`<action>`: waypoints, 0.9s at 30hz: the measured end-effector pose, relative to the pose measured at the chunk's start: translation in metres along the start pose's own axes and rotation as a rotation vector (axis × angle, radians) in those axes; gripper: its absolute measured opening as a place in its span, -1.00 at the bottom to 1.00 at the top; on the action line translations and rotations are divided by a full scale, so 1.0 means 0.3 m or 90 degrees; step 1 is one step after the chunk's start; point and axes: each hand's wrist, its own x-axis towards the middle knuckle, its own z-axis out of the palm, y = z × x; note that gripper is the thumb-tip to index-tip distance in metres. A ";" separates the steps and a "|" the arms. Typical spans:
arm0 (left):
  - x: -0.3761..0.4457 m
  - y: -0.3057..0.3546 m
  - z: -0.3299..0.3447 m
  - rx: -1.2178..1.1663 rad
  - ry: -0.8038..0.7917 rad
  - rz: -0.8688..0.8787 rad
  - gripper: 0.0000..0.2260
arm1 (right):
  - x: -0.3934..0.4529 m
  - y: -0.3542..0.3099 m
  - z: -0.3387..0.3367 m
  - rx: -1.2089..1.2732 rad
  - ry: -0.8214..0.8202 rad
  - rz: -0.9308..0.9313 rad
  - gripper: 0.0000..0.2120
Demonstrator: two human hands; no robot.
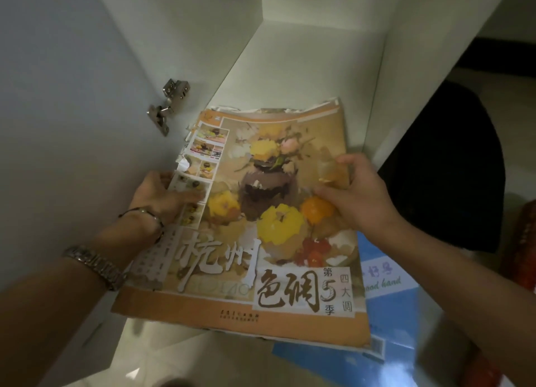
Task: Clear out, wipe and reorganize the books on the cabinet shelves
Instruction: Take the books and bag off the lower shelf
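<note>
Large orange-bordered art book with a painted still life of flowers and fruit on its cover point(261, 212) — lying on the white cabinet shelf point(290, 76), near edge jutting out past the front. My left hand point(162, 195) grips its left edge, thumb on the cover. My right hand point(356, 195) rests on the right side, fingers curled, pinching a cover corner. Blue glossy booklet point(385, 308) lies beneath — right side showing. Metal door hinge point(168, 105) on the left wall.

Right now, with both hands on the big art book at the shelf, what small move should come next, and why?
Probably slide the large orange flower-painting art book deeper onto the white cabinet shelf. Its near edge overhangs the front, above a blue folder, while the left hand and right hand hold its sides.
</note>
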 end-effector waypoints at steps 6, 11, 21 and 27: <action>-0.169 -0.026 -0.034 -0.032 0.002 0.047 -0.39 | -0.157 0.004 -0.043 -0.043 -0.041 0.020 -0.49; -0.313 -0.020 -0.031 -0.059 -0.003 0.027 -0.37 | -0.296 -0.002 -0.109 -0.040 -0.060 0.041 -0.43; -0.534 -0.126 -0.040 -0.102 -0.045 -0.046 -0.40 | -0.482 0.012 -0.160 -0.035 -0.129 0.037 -0.41; -0.649 -0.108 0.010 -0.106 -0.082 -0.005 -0.37 | -0.605 0.101 -0.262 0.004 -0.144 0.081 -0.42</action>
